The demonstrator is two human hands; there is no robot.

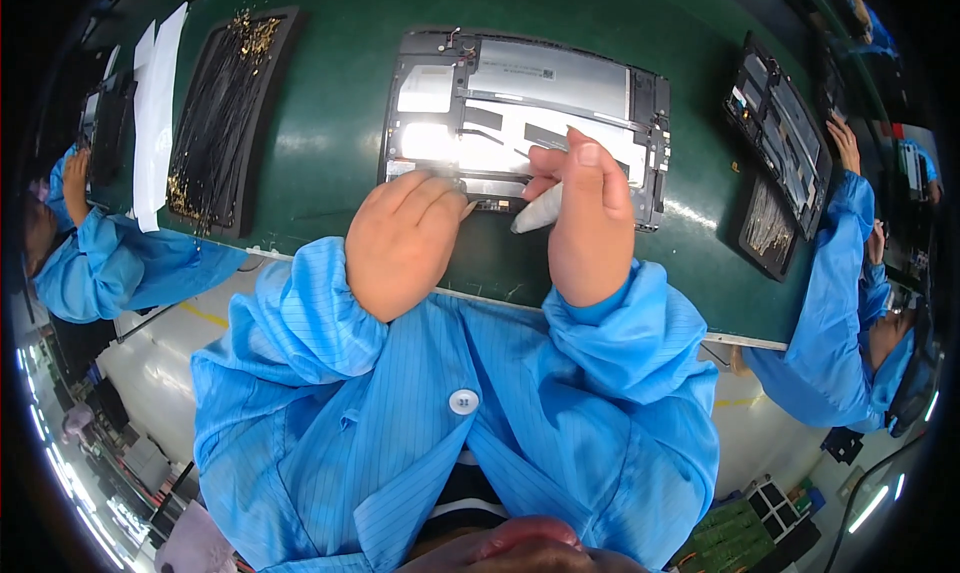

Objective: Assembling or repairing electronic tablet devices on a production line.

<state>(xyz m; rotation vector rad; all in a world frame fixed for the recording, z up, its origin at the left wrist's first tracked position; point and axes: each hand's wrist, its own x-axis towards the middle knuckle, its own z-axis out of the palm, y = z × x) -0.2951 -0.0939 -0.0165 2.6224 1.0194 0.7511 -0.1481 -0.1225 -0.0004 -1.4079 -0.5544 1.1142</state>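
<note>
The opened tablet (550,65) lies beneath and beyond the fingers; I judge it light, stiff, slick and fragile, best held by its dark frame (662,98). The left hand (405,243) lies back-upward at its near edge, fingers together; the right hand (592,218) arches above, fingers curled, and I cannot tell whether either pinches anything.
</note>
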